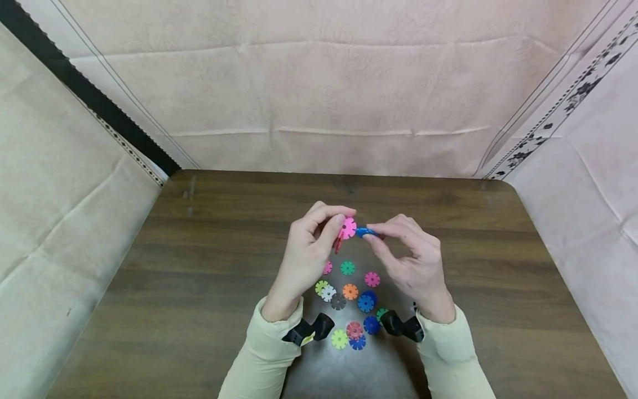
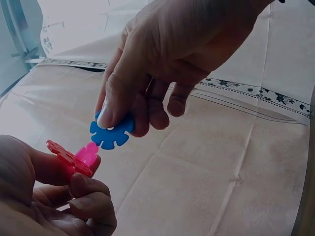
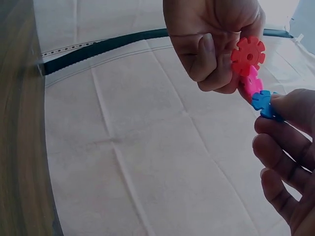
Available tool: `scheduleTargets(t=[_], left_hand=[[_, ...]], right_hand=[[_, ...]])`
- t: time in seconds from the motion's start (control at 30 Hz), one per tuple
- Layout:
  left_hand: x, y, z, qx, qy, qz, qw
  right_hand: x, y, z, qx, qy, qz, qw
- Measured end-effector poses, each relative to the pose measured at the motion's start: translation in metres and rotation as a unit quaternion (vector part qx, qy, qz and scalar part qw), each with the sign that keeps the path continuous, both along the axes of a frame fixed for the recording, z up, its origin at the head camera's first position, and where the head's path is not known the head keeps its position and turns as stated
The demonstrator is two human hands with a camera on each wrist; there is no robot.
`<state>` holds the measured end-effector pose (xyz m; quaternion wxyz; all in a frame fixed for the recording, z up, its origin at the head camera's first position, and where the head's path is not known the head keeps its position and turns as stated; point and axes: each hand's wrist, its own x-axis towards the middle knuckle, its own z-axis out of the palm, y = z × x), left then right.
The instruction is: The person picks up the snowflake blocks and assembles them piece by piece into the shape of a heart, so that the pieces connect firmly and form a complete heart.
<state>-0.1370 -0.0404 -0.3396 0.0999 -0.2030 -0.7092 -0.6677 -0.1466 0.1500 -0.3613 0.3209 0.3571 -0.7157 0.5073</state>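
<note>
Above the table, my left hand [image 1: 310,246] pinches a pink notched disc [image 1: 349,228] joined to a red notched disc [image 3: 248,55]. The red one stands at an angle to the pink one. My right hand [image 1: 412,256] holds a blue notched disc [image 2: 110,138] between thumb and fingertips, part of it hidden under the thumb. In the head and right wrist views the blue disc's edge meets the pink disc's edge. The other fingers of my right hand are loosely bent, away from the discs.
Below my hands, several loose notched discs lie on the brown wooden table [image 1: 224,266], among them a green disc [image 1: 348,268], an orange disc [image 1: 350,292] and a yellow-green disc [image 1: 340,339]. Pale cloth [image 1: 324,88] hangs behind the table and at both sides.
</note>
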Motion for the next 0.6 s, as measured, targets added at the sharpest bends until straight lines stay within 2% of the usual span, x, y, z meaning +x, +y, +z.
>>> scheduleTargets(t=[0.37,0.6], left_hand=[[0.0021,0.0001,-0.0007,-0.015,0.008,-0.012,0.9998],[0.0031,0.0008,-0.0005,-0.030,0.009,-0.019,0.9993]], right_hand=[[-0.0014,0.0020,-0.0012,0.014,0.019,0.019,1.000],[-0.0001,0.0027,0.0011,0.029,0.041,-0.003,0.999]])
